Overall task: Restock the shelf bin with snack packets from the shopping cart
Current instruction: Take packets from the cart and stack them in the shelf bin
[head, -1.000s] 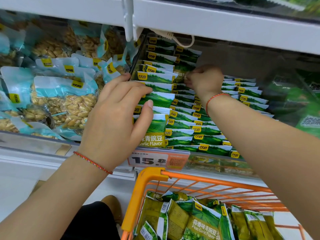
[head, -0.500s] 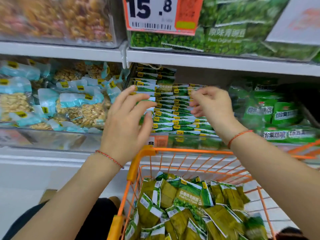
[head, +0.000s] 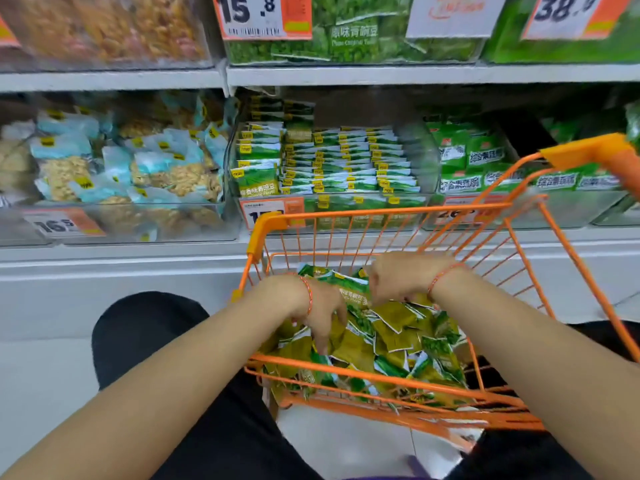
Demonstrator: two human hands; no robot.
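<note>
The orange wire shopping cart (head: 381, 213) stands in front of me with a loose pile of green snack packets (head: 398, 337) in it. Both hands are down inside the cart. My left hand (head: 322, 310) points its fingers down into the pile and touches the packets. Further back, my right hand (head: 398, 280) bends over a green packet (head: 349, 289); its fingertips are hidden, so a grip cannot be made out. On the shelf behind the cart, the clear shelf bin (head: 346, 201) holds neat rows of the same green packets (head: 329, 161).
A bin of blue nut packets (head: 138, 174) sits left of the target bin, and a bin of other green packs (head: 485, 161) sits to its right. Price tags hang on the bin fronts. An upper shelf (head: 346, 76) overhangs the bins. My dark-clothed knees flank the cart.
Both hands have left the shelf bin and dropped into the cart onto the packet pile. The view has pulled back and tilted down.
</note>
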